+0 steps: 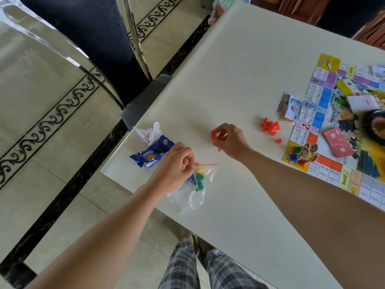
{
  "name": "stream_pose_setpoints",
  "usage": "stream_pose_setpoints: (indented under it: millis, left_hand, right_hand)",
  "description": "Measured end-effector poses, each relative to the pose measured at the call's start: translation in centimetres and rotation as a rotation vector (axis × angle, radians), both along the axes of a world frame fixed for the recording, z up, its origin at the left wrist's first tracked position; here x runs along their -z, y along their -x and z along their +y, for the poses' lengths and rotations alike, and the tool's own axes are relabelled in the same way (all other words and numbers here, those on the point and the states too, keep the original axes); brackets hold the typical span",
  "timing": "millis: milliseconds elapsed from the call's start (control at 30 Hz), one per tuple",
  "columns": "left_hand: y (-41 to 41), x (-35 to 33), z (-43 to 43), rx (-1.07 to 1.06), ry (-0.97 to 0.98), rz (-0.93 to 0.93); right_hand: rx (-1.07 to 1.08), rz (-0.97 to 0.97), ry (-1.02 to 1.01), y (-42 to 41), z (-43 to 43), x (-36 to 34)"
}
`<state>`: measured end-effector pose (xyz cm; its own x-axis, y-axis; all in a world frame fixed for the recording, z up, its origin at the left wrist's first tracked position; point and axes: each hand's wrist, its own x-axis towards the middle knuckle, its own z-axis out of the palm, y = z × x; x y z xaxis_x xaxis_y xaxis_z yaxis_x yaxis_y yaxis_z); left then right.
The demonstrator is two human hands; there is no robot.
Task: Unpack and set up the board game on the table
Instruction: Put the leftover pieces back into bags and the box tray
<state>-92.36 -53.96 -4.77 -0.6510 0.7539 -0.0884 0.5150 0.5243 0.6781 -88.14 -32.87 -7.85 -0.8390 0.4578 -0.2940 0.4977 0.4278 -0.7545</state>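
— Where's everything?
— On the table (239, 69), the game board (329, 61) lies flat, well right of both grips.
— The bag?
— The zip bag (198, 190) trails from the left hand (175, 165), whose fingers pinch its red-striped mouth.
— And the right hand (229, 140)?
— It pinches red pieces (216, 135); the loose pile (270, 127) sits between that grip and the board.

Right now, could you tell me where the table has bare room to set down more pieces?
The table is bare beyond the right hand, up to the board, and between the zip bag and the board's near edge. Crowded: orange pieces and banknotes beside the board, snack wrapper and crumpled paper by the left hand.
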Motion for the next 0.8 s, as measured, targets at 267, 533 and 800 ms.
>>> stream_pose_setpoints:
  millis: [267,533,800]
  left_hand:
    - [0.2,-0.1,1.8,-0.017,0.052,0.013]
    - [0.7,-1.1,2.4,0.023,0.052,0.106]
    - [0.7,-2.7,4.1,0.061,-0.081,0.101]
  right_hand:
    - [-0.486,-0.339,0.378,1.0,-0.8,-6.3]
    - [-0.301,-0.170,0.298,0.0,-0.5,-7.4]
    - [-0.036,-0.228,0.481,-6.0,0.1,-5.7]
